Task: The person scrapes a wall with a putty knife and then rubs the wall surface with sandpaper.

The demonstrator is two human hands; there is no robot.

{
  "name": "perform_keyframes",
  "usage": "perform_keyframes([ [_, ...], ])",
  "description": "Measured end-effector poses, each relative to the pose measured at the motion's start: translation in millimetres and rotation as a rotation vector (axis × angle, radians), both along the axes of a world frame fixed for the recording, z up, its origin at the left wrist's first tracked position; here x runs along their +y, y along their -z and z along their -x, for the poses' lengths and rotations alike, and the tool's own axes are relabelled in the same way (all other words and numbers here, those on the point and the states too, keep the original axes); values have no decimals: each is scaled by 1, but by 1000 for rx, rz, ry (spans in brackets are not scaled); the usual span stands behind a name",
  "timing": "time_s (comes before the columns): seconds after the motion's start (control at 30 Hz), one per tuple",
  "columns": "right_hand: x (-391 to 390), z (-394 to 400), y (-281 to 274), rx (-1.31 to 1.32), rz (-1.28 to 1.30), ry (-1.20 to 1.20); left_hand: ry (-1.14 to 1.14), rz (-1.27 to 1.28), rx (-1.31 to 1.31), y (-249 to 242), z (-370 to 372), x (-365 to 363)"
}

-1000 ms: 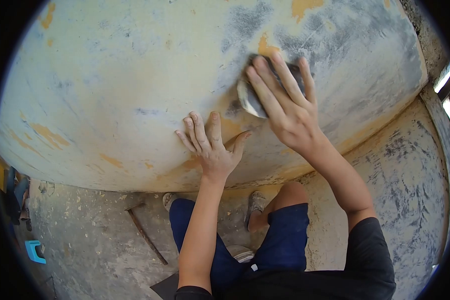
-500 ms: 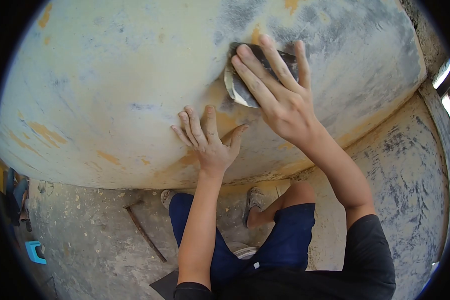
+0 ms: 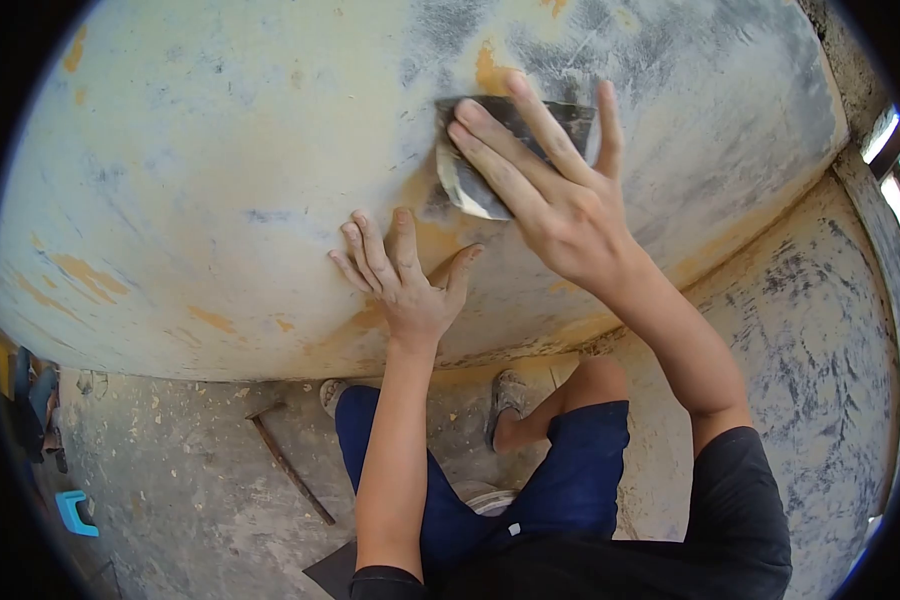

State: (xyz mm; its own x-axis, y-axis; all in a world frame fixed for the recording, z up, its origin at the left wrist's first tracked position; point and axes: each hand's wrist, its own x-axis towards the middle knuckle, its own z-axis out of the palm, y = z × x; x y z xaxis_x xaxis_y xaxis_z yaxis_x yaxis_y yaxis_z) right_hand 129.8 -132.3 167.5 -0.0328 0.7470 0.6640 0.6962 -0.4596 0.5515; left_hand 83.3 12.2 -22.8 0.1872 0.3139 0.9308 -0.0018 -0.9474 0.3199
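Observation:
A dark sheet of sandpaper (image 3: 560,125) with a pale, curled left edge lies against a large curved surface (image 3: 220,120) patched in cream, grey and orange. My right hand (image 3: 565,195) presses the sheet to that surface with its fingers stretched over it; the little finger is spread apart, and the thumb is hidden. Lower and to the left, my left hand (image 3: 405,285) rests on the same surface. Its fingers and thumb are spread and hold nothing.
A hammer (image 3: 290,465) with a long handle lies on the dusty concrete floor (image 3: 190,450). A blue plastic piece (image 3: 76,513) is at the far left. A dark flat sheet (image 3: 332,572) lies beside my left leg. Another curved, smudged surface (image 3: 800,330) stands at the right.
The sandpaper and my right hand's fingers have shifted slightly left along the surface. My left hand stays spread on it, a little further left in view as the camera moves slightly.

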Motion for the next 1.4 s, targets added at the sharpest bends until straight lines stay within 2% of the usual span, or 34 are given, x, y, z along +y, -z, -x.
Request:
perform_keyframes([
  [0.1, -34, -7, 9, -28, 23, 110, 8, -5, -9, 0, -1, 0],
  [0.2, -35, -12, 2, -52, 30, 123, 16, -3, -3, 0, -1, 0],
  [0.37, 21, 1, -23, -14, -64, -24, 28, 18, -3, 0, 1, -3],
  [0.53, -21, -7, -1, 9, -60, 49, 10, 7, -25, -1, 1, 0],
  [0.63, -27, -9, -6, -20, -31, 96, 27, -4, 0, 1, 3, 3],
  [0.8, 24, -2, -38, -56, -138, -39, 29, 6, 11, -1, 5, 2],
  [0.87, 20, -1, -41, -85, -83, -18, 27, 3, 7, -1, 3, 2],
  [1.0, -37, -15, -48, -125, 63, 91, 25, 1, 7, 0, 4, 2],
  [1.2, 16, -7, -70, -83, 75, -61, 24, 22, 9, -3, 4, -2],
  [1.27, 3, -10, -82, -105, 247, -91, 32, 27, 0, -2, 3, -3],
  [1.3, -7, 10, -91, 101, 265, 5, 35, 32, -9, -2, 2, -3],
  [1.33, -17, 3, -87, 104, 270, 9, 39, 38, -6, -1, 3, -4],
  [1.4, -33, -14, -77, -165, 187, 18, 31, 32, -13, -2, 2, -3],
])
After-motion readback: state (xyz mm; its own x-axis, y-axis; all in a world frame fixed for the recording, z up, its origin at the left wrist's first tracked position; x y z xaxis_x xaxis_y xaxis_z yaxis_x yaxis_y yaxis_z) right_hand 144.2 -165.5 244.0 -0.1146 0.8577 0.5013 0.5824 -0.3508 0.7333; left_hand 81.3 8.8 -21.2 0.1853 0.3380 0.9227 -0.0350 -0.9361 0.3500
